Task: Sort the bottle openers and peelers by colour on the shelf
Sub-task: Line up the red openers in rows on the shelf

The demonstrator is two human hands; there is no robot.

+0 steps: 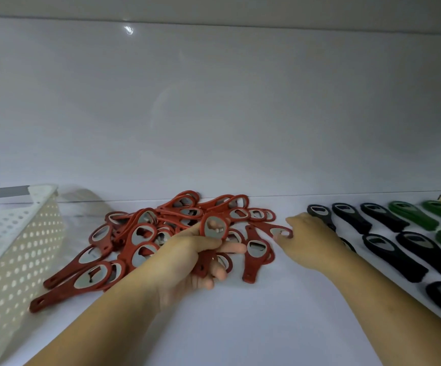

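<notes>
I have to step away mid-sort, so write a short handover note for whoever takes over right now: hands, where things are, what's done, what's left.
Left hand: closed around a red opener, head up, over the red pile.
Right hand: fingertips on a loose red opener at the pile's right edge, not gripped.
Done: black openers laid in rows at right, green openers beyond them.
Left: the red pile is still a jumble mid-shelf; lay it out. White basket sits far left. No peelers visible.
</notes>
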